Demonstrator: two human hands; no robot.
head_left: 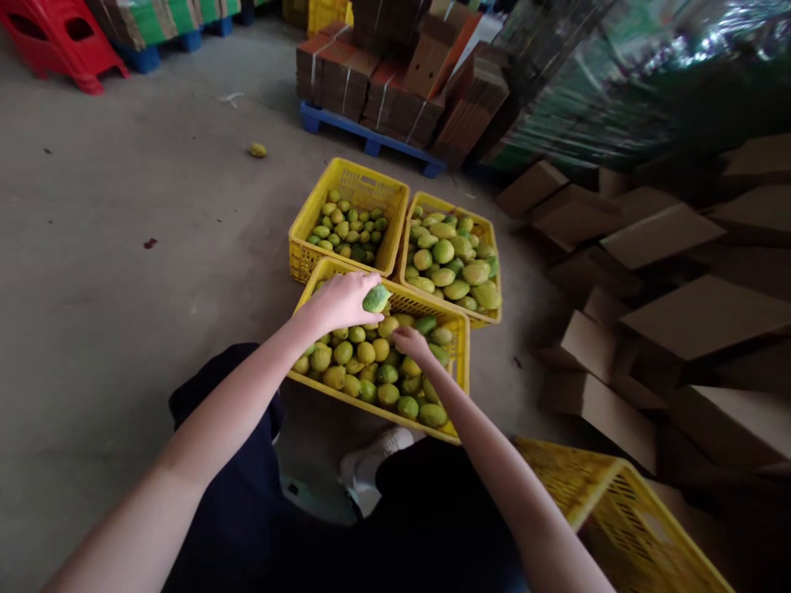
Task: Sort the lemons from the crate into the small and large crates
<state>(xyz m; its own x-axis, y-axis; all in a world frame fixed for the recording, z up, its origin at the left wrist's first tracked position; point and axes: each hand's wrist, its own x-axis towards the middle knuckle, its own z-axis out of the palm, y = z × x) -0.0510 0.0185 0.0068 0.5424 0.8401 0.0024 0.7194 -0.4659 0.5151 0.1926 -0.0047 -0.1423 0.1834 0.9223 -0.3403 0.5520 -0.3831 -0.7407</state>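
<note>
My left hand (349,300) is closed on a green lemon (376,298) above the near yellow crate (465,350), which is full of green and yellow lemons. Over the middle of that crate is my right hand (411,339), its fingers drawn together at the fruit; what they hold, if anything, is hidden. Behind stand two more yellow crates: the back left one (297,239) is partly filled with small lemons, and the right one (498,288) is heaped with larger ones.
Another yellow crate (609,478) stands at the lower right. Open cardboard boxes (710,313) crowd the right side. Flattened cartons sit on a blue pallet (371,140) at the back. A single lemon (258,151) lies on the floor, and a red stool (67,41) stands far left.
</note>
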